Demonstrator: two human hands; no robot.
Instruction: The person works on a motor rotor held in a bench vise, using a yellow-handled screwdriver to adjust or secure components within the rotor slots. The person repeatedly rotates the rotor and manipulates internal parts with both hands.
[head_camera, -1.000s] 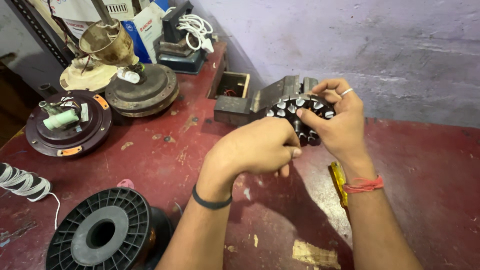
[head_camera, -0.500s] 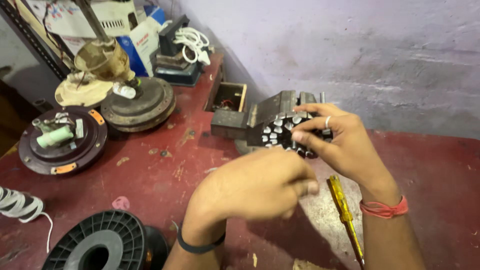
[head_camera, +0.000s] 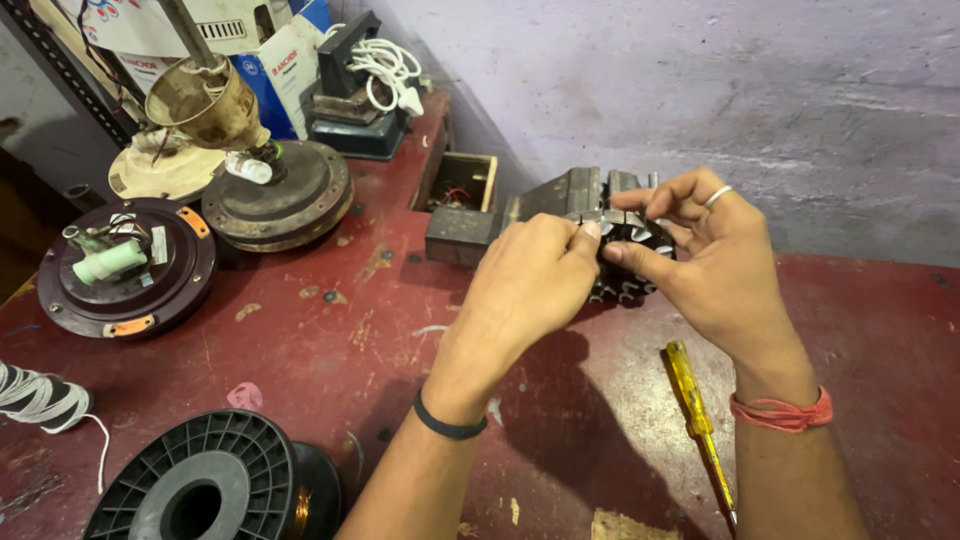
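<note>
The slotted black stator core (head_camera: 628, 262) is pinched above the red bench (head_camera: 880, 330) between the left hand (head_camera: 530, 285) and right hand (head_camera: 715, 265), near the yellow screwdriver (head_camera: 697, 420), and could be dropped if either grip slackens.

Slotted motor core (head_camera: 630, 262) mostly hidden behind both hands; black spool (head_camera: 200, 480) cut by bottom edge.

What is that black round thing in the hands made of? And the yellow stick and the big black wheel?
The round part looks like dark metal: grey slotted teeth catch the light around its rim. The yellow screwdriver has a see-through handle, probably plastic. The black spool looks like moulded plastic, matte and ribbed. Both hands, left hand and right hand, grip the round part.
</note>
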